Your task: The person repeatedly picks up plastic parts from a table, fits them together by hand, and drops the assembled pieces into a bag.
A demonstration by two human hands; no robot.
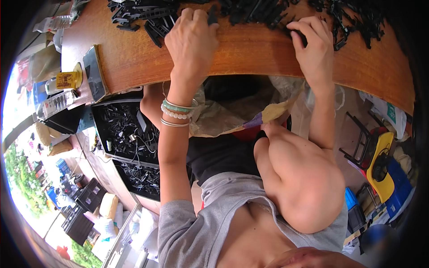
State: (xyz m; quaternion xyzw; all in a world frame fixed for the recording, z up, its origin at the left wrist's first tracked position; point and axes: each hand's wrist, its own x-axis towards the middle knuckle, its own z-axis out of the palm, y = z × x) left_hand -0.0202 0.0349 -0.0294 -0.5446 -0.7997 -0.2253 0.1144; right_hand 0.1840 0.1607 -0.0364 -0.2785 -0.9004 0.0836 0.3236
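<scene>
Heaps of small black plastic parts (257,12) lie along the far side of a brown wooden table (250,56). At the left heap, my left hand (191,42) is closed, with a dark plastic part (212,14) between thumb and fingers. Its wrist carries a green bangle, a white bead bracelet and thin metal bangles. My right hand (314,47) is above the table beside the right heap (353,20). Its fingers curl toward the thumb around something dark that I cannot make out.
A dark flat phone-like slab (95,73) and a yellow-labelled container (68,80) are at the table's left end. Black trays of parts and cables (127,129) stand below left. An open plastic bag (223,120) hangs at the table edge. A yellow stool (380,167) is at right.
</scene>
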